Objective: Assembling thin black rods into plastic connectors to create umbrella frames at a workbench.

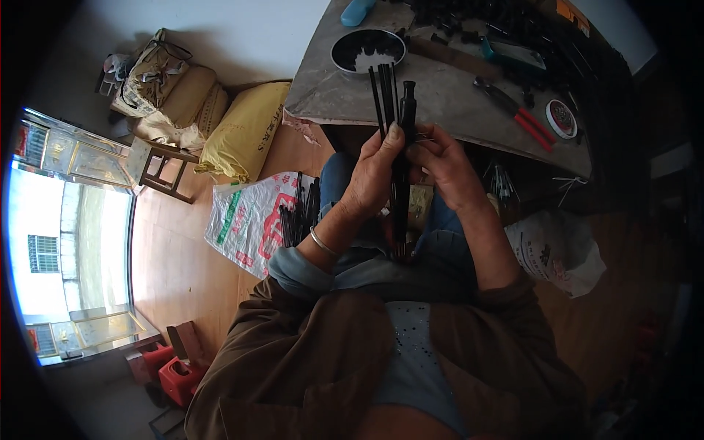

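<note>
A grey bench (447, 95) was seen ahead, and a yellow sack (246, 132) was leaned beside it on the floor. A white printed bag (246, 220) with red and green markings was laid lower left. A bundle of thin black rods (392, 139) was held upright above the lap, clamped by the left hand (374, 172); the right hand (444, 165) had its fingers closed on them too.

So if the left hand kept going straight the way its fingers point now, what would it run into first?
Probably the dark round bowl on the grey table. The left hand points up the picture, along the black rods it holds, whose tips end just short of the bowl; depth is unclear.
</note>
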`<state>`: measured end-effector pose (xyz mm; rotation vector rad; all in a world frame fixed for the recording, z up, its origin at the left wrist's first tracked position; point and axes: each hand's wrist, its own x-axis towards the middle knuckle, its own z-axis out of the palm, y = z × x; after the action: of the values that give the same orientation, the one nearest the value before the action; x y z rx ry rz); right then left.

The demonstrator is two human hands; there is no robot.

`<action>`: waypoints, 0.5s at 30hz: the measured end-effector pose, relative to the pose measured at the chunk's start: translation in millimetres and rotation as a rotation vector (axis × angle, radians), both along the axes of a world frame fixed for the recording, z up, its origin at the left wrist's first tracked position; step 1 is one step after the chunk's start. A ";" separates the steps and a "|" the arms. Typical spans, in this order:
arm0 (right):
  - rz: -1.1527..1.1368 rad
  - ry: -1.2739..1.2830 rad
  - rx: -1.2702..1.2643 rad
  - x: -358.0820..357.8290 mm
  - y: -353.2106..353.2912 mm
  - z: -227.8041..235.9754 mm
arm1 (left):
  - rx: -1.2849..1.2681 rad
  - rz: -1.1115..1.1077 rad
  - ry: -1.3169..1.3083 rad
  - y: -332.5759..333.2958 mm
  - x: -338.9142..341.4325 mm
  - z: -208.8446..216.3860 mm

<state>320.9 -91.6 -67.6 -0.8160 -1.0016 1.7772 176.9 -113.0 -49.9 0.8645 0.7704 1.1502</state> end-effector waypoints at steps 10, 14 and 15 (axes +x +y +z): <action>-0.045 -0.025 0.039 -1.1 -1.6 -1.0 | 0.009 -0.074 -0.056 10.7 -5.1 -5.7; -0.045 -0.044 0.051 -1.2 -4.6 2.2 | 0.047 -0.152 -0.078 12.3 -6.3 -6.9; -0.068 -0.064 0.076 -1.4 -5.7 3.2 | 0.068 -0.175 -0.061 12.7 -6.7 -8.1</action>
<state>319.5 -97.3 -64.5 -0.8541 -1.0649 1.6540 170.2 -100.3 -57.9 0.9310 0.5965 1.0471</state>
